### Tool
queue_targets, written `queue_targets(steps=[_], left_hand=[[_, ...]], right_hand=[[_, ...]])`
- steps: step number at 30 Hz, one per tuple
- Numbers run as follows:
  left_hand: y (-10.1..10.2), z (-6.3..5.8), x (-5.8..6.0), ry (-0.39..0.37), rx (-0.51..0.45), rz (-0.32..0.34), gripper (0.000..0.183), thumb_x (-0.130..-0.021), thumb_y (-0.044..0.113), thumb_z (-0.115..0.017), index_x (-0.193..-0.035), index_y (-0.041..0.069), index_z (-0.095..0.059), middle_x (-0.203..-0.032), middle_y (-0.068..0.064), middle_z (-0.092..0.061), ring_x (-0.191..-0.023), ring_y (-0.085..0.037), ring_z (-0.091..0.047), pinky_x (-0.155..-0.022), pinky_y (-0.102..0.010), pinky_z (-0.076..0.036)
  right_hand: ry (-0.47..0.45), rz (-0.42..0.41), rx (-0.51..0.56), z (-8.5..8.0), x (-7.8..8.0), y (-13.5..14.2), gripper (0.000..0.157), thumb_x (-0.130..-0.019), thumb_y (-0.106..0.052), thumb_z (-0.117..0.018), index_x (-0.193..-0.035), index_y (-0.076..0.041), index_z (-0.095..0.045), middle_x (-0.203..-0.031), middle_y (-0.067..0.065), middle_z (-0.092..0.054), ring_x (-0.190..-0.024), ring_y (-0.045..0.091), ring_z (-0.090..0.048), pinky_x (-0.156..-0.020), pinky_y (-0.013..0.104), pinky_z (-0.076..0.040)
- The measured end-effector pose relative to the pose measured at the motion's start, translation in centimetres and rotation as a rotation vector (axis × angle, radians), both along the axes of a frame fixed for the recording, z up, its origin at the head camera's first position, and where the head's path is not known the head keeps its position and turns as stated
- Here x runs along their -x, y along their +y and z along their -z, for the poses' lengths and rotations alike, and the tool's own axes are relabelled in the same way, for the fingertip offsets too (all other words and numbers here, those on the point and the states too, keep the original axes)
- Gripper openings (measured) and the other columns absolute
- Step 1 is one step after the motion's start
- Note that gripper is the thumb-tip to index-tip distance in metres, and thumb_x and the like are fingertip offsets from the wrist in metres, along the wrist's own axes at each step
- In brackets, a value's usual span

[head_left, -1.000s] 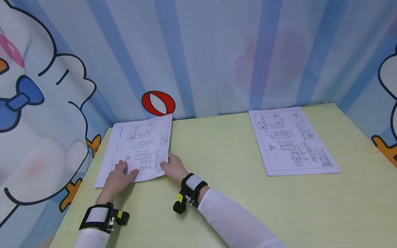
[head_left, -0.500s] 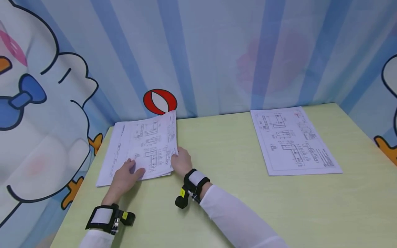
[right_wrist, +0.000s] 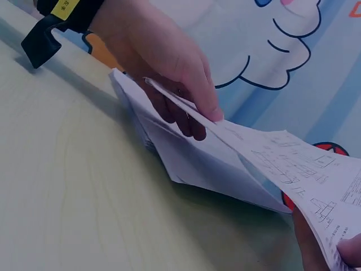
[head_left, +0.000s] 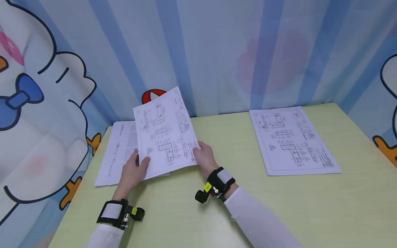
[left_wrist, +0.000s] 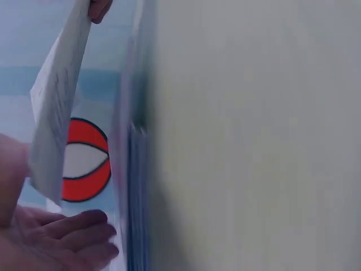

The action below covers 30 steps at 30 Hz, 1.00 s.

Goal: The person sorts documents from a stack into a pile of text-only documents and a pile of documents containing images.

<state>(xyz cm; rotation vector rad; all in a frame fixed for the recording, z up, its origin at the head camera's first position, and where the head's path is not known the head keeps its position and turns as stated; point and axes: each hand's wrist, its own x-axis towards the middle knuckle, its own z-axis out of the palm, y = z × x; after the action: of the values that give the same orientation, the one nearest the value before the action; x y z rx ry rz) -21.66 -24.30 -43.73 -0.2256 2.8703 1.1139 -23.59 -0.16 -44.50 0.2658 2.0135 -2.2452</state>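
White rectangular paper printed with black technical line drawings [head_left: 165, 134] is raised above the pale yellow-green tabletop [head_left: 173, 217], tilted, with its printed face toward the head camera. From the head view it overlaps the right part of a stack of white printed sheets [head_left: 116, 155] that lies at the tabletop's left end; the right wrist view shows a gap between paper and stack, and the paper bowed.

The right hand [head_left: 205, 157] pinches the paper's lower right edge, thumb on the printed face and fingers curled behind. The left hand [head_left: 131, 172] is at the lower left edge: its thumb lies against the face, while its fingers, loosely extended behind, spread well away from the thumb.

A second stack of white sheets with similar drawings [head_left: 293, 141] lies well apart on the tabletop's right side. Behind stands a blue-striped backdrop [head_left: 214, 51] with a red-and-white ball print [head_left: 152, 94], partly covered by the paper in the head view.
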Motion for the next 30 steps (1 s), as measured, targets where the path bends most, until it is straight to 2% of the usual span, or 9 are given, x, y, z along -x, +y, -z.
queue_targets(steps=[3,5,8,11,13,20,24,28,30], left_hand=[[0.8,1.3,1.1,0.046,-0.187,-0.087,0.080,-0.087,0.063,-0.040,-0.147,0.019,-0.009,-0.141,-0.017,-0.037,-0.122,-0.030,-0.042,-0.097,-0.047,-0.039],[1.8,1.7,1.5,0.066,-0.340,-0.104,0.076,-0.085,0.066,-0.040,-0.146,0.028,-0.016,-0.136,-0.010,-0.043,-0.114,-0.023,-0.048,-0.092,-0.042,-0.044],[4.2,0.3,1.0,0.106,-0.536,-0.034,0.060,-0.091,0.055,-0.041,-0.143,0.030,-0.024,-0.131,-0.004,-0.047,-0.110,-0.019,-0.050,-0.089,-0.039,-0.045],[6.7,-1.6,0.1,0.146,-0.648,0.079,0.047,-0.097,0.036,-0.040,-0.141,0.027,-0.026,-0.132,-0.003,-0.047,-0.111,-0.019,-0.050,-0.089,-0.037,-0.045],[8.2,-2.5,-0.3,0.157,-0.665,0.122,0.044,-0.098,0.029,-0.038,-0.141,0.027,-0.026,-0.131,-0.002,-0.048,-0.109,-0.017,-0.052,-0.088,-0.035,-0.046],[12.2,-2.9,-0.2,0.109,-0.726,0.232,0.042,-0.099,0.019,-0.035,-0.139,0.031,-0.027,-0.124,-0.002,-0.053,-0.098,-0.020,-0.057,-0.077,-0.032,-0.049],[14.8,-3.4,-0.5,0.071,-0.723,0.305,0.043,-0.098,0.014,-0.035,-0.140,0.022,-0.027,-0.124,-0.007,-0.053,-0.096,-0.021,-0.057,-0.076,-0.032,-0.049],[17.3,-4.1,-1.1,0.056,-0.675,0.353,0.044,-0.097,0.011,-0.037,-0.140,0.015,-0.028,-0.123,-0.011,-0.053,-0.095,-0.021,-0.058,-0.076,-0.033,-0.051],[18.4,-3.8,-0.9,0.048,-0.672,0.372,0.044,-0.097,0.011,-0.039,-0.139,0.015,-0.029,-0.122,-0.012,-0.054,-0.094,-0.021,-0.059,-0.076,-0.034,-0.052]], right_hand=[[0.009,-0.024,0.052,-0.8,-0.4,2.0,0.032,-0.094,-0.010,-0.042,-0.125,-0.006,-0.050,-0.110,0.010,-0.060,-0.091,0.018,-0.056,-0.072,0.027,-0.045],[0.015,-0.041,0.080,-1.4,-0.7,3.3,0.032,-0.095,-0.011,-0.041,-0.127,-0.008,-0.048,-0.113,0.010,-0.059,-0.094,0.019,-0.056,-0.074,0.027,-0.045],[0.033,-0.067,0.109,-2.2,-1.1,5.4,0.033,-0.097,-0.013,-0.039,-0.129,-0.009,-0.045,-0.117,0.009,-0.056,-0.097,0.020,-0.055,-0.076,0.028,-0.046],[0.070,-0.087,0.122,-2.8,-1.5,7.5,0.034,-0.097,-0.013,-0.038,-0.130,-0.008,-0.042,-0.119,0.011,-0.054,-0.100,0.021,-0.055,-0.076,0.029,-0.047],[0.083,-0.097,0.099,-3.2,-1.9,9.0,0.034,-0.097,-0.013,-0.038,-0.131,-0.007,-0.041,-0.119,0.012,-0.054,-0.100,0.022,-0.055,-0.076,0.029,-0.048],[0.088,-0.088,-0.127,-4.3,-2.5,13.8,0.039,-0.096,-0.021,-0.044,-0.133,-0.009,-0.040,-0.115,0.013,-0.059,-0.095,0.022,-0.061,-0.074,0.033,-0.051],[0.086,-0.076,-0.244,-4.6,-2.7,16.7,0.042,-0.096,-0.020,-0.043,-0.136,-0.008,-0.036,-0.117,0.016,-0.058,-0.093,0.022,-0.062,-0.073,0.033,-0.052],[0.063,-0.089,-0.303,-4.3,-3.1,19.8,0.045,-0.097,-0.020,-0.041,-0.138,-0.006,-0.032,-0.121,0.018,-0.055,-0.096,0.023,-0.060,-0.074,0.032,-0.051],[0.042,-0.073,-0.332,-4.0,-3.2,21.3,0.047,-0.096,-0.022,-0.042,-0.139,-0.005,-0.031,-0.121,0.017,-0.054,-0.097,0.022,-0.059,-0.075,0.031,-0.051]])
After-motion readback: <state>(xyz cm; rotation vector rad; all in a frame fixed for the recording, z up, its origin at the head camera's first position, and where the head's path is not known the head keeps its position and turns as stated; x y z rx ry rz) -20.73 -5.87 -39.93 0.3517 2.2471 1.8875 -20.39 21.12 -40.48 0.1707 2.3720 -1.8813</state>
